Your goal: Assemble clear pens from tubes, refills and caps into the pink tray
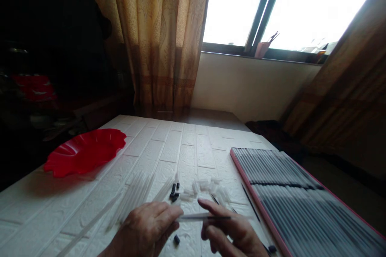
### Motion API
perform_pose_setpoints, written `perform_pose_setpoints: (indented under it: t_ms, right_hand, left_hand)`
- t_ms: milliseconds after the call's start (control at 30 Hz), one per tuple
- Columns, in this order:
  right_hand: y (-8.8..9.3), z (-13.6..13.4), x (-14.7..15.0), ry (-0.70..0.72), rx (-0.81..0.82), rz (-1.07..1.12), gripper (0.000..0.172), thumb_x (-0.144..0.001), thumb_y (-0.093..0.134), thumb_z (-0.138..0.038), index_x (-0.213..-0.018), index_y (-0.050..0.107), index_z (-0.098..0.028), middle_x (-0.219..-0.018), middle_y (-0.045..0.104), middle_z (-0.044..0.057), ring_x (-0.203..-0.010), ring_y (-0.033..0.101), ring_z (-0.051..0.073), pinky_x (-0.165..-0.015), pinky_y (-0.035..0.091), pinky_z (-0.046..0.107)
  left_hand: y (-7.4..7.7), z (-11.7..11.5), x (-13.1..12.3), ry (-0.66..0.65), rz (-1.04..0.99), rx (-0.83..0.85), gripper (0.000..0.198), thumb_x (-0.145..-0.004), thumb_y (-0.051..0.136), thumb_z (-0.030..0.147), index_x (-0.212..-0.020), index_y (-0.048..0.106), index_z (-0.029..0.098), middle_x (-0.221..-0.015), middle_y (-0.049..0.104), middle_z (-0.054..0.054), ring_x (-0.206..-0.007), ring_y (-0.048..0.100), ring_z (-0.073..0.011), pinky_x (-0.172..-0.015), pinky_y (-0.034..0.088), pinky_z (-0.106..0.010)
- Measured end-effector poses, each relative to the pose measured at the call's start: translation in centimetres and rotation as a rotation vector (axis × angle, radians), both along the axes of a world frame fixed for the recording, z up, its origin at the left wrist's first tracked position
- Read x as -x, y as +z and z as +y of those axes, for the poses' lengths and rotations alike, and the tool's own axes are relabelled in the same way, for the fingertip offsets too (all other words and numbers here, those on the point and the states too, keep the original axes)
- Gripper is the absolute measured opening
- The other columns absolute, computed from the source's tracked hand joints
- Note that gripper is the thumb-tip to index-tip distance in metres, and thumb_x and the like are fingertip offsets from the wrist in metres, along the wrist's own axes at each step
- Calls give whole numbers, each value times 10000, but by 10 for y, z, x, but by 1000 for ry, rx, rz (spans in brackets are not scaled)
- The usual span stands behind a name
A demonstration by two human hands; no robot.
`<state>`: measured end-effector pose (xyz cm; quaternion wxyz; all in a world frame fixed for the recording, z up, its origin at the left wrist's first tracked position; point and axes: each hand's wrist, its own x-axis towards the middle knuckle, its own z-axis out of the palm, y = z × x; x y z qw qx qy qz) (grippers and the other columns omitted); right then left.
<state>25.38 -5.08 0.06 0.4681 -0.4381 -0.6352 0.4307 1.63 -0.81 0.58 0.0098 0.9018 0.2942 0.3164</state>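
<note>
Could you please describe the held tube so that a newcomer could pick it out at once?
Start at the white, brick-patterned tabletop and look to its near side, where the left hand grips the tube, which reaches across to the right hand. Unlike the clear tubes lying nearby, it is held and shows a dark stretch.

Red wavy-rimmed dish [87,150], gold curtain [163,28] beside a bright window [232,8], pink cup [261,49] on the sill [232,54].
</note>
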Motion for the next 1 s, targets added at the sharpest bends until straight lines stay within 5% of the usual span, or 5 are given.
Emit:
perform_pose_setpoints:
  t_ms: [200, 467, 633, 800, 1000]
  right_hand:
    - [-30, 17, 18, 162, -353, -470, 303, -865, 615, -202, -1161, 675, -218, -854, 739, 52, -615, 677, 142, -581, 517, 209]
    - [-53, 12, 47, -30, -575, -1010, 178, -769, 758, -171, -882, 668, -277, -782, 700, -19, -641, 697, 180, -496, 468, 207]
    - [-45, 19, 23, 38, -326, -686, 200, -757, 654, -107, -912, 675, -233, -818, 713, 4, -652, 676, 152, -587, 490, 197]
    - [-33, 23, -4, -37, -31, -224, 183, -928, 554, -301, -1009, 689, -209, -826, 714, 45, -651, 656, 161, -616, 516, 247]
    - [-18, 20, -7, -45, 167, 112, 256, -872, 682, -410, -1055, 669, -231, -872, 682, 36, -736, 607, 169, -673, 509, 273]
  left_hand:
    - [5, -5, -1, -21, -189, 297, 253, -1089, 280, 360, -1058, 518, 278, -784, 689, 43, -668, 709, -132, -627, 538, -178]
    - [0, -6, -5, -19, -161, 130, 191, -1073, 307, 280, -1124, 492, 284, -837, 698, 24, -759, 735, -151, -708, 555, -188]
    - [-6, -4, -4, -34, -99, 194, 193, -1052, 339, 247, -1151, 501, 282, -900, 719, 6, -798, 736, -154, -738, 565, -196]
    - [-8, -3, -1, -22, -73, 138, 195, -1061, 312, 265, -1124, 496, 276, -847, 709, 10, -757, 739, -164, -691, 575, -203]
    - [-14, -1, 0, -4, -7, 90, 237, -1074, 270, 288, -1157, 491, 266, -876, 735, -14, -776, 752, -179, -692, 590, -223]
